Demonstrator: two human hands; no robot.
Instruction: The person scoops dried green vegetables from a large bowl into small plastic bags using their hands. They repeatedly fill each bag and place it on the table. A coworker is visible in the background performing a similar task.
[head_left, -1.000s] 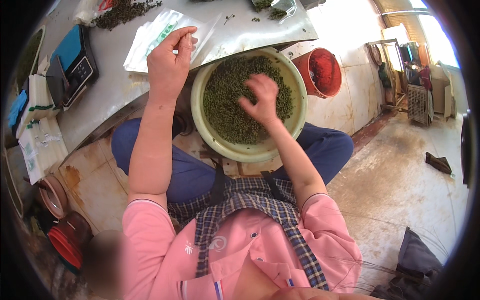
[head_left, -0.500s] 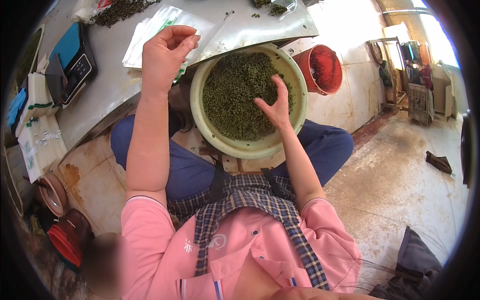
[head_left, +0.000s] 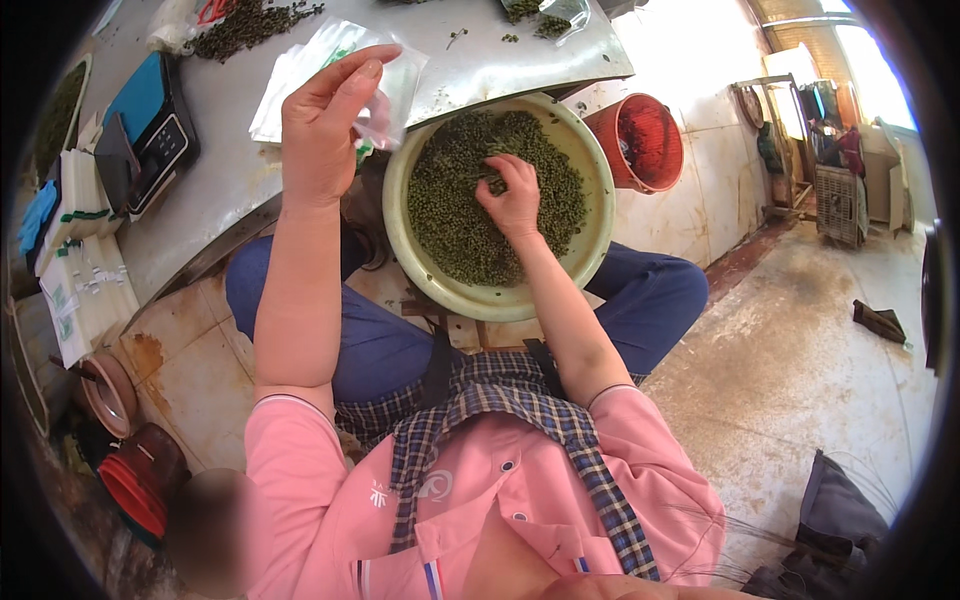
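Note:
My left hand [head_left: 322, 125] is over the metal table's edge, its lower fingers curled on a clear plastic bag [head_left: 402, 88] and its thumb and forefinger raised. Some fingers show through the film. A round pale-green basin [head_left: 396, 250] stands between my knees, filled with small green berries [head_left: 465, 235] that look like green peppercorns. Inside it my right hand [head_left: 514, 200] reaches into the heap with bent fingers, closed round some berries; how many it grips is hidden.
On the metal table [head_left: 225, 170] lie a stack of clear bags [head_left: 285, 85], a dark scale with a blue top [head_left: 135, 95] and a darker berry pile [head_left: 235, 32]. Packs of white bags [head_left: 95, 290] are at the left. A red bucket [head_left: 640, 145] stands right of the basin.
My right hand has moved left across the berries, its fingers going from spread to curled. At my left hand the clear bag now hangs spread out, and the thumb has come away from the fingertips.

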